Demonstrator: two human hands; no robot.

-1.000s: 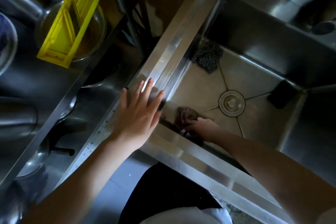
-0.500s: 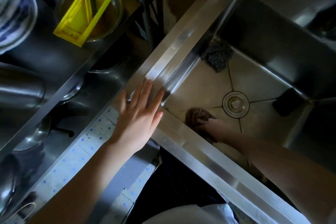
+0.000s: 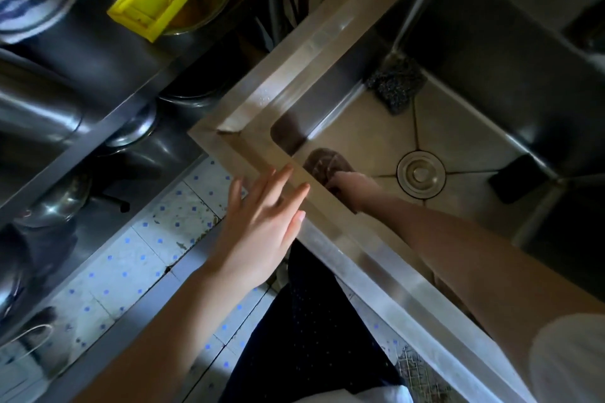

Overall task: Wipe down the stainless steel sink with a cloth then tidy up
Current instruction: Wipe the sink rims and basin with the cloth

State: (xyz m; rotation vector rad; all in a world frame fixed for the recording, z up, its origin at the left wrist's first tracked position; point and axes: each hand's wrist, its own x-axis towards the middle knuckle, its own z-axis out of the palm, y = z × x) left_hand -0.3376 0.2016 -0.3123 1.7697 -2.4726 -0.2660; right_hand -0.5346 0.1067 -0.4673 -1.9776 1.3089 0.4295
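The right hand (image 3: 357,188) grips the brown cloth (image 3: 322,162) on the sink (image 3: 327,42) floor, in its near left corner, left of the drain (image 3: 420,173). The left hand (image 3: 262,222) is over the rim's corner, fingers (image 3: 278,180) straight and released.

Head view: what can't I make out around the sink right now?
All head view.
1. Right hand on the brown cloth: gripping or pressing flat, lost to blur and shadow.
2. Black block in a corner of the sink: too dark to identify.
3. Sink's near wall: hidden behind its rim.
4. Left hand: contact with the rim unclear from above.
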